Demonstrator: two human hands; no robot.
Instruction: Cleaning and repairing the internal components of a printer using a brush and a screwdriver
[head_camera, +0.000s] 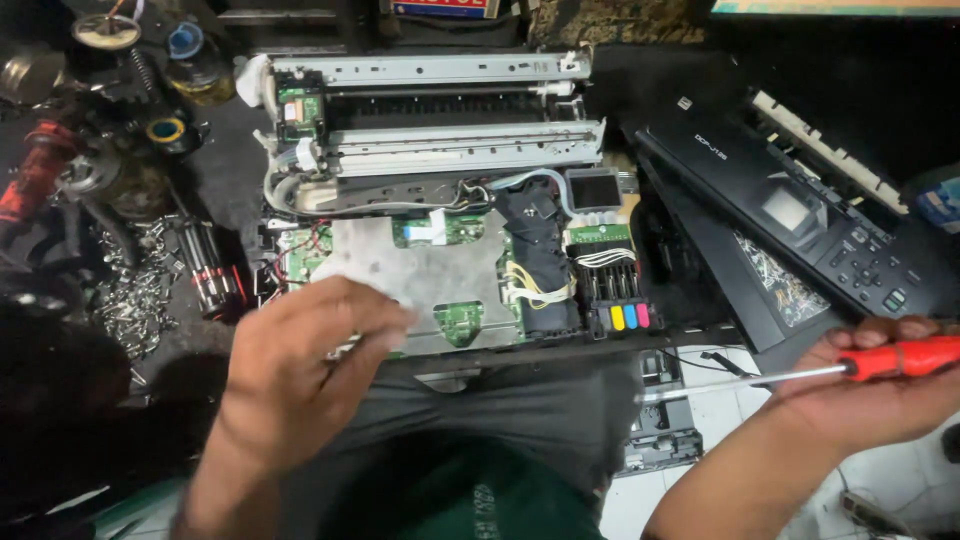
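An opened printer chassis (440, 150) lies before me, with metal rails, green circuit boards, wiring and a row of coloured ink cartridges (622, 316) exposed. My left hand (300, 350) rests on the front left part of its grey metal plate (440, 275), pressing on a white cloth or tissue (350, 265). My right hand (870, 385) is off to the right of the chassis, gripping a screwdriver with a red handle (900, 357). Its metal shaft (740, 382) points left toward the printer's front edge.
The printer's black top cover with a control panel (800, 215) lies at the right. A heap of loose screws (135, 290), a striped tool handle (210, 265), tape rolls and jars clutter the left. White floor tiles (880, 470) show at the bottom right.
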